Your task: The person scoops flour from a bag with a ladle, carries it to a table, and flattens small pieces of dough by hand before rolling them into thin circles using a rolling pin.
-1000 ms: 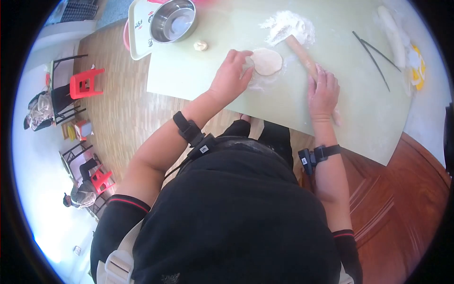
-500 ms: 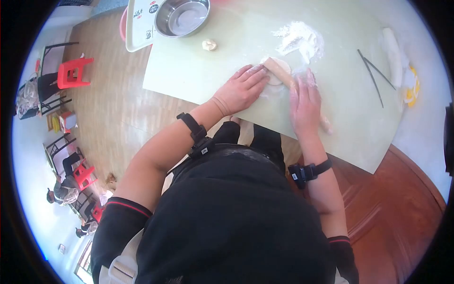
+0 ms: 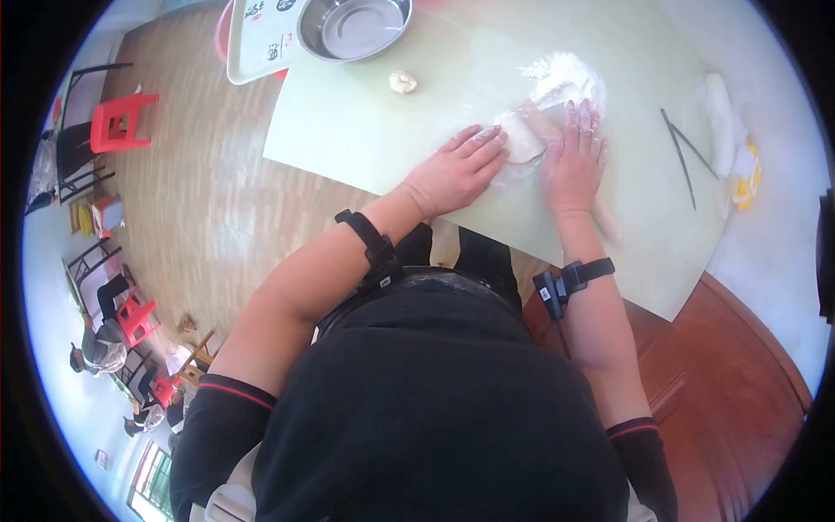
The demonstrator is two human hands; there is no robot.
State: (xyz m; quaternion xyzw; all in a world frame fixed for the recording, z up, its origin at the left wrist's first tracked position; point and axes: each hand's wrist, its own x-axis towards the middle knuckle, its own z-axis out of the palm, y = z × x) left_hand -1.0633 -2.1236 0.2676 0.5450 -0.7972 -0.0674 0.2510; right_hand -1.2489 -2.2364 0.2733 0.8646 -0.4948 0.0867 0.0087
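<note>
A flat round of dough (image 3: 522, 139) lies on the pale green board. My left hand (image 3: 461, 171) rests at its left edge, fingertips touching it, fingers stretched out with small gaps; the thumb is partly hidden. A wooden rolling pin (image 3: 537, 120) slants over the dough's right side, and its near end shows beyond my wrist. My right hand (image 3: 576, 165) lies flat over the middle of the pin, fingers straight and dusted with flour. The palm hides that part of the pin. Just beyond my right fingertips is a heap of white flour (image 3: 567, 80).
A small dough lump (image 3: 403, 83) sits near a steel bowl (image 3: 355, 28) and a white tray (image 3: 259, 43). Two dark sticks (image 3: 681, 157) lie on the board's right, near a white roll (image 3: 720, 122) and a yellow-white packet (image 3: 746, 178). Red stools (image 3: 122, 123) and seated people are at left.
My right hand has flattened over the rolling pin, its fingers now reaching farther forward. The pin has shifted to the right across the dough, baring more of it. The view has shifted slightly.
</note>
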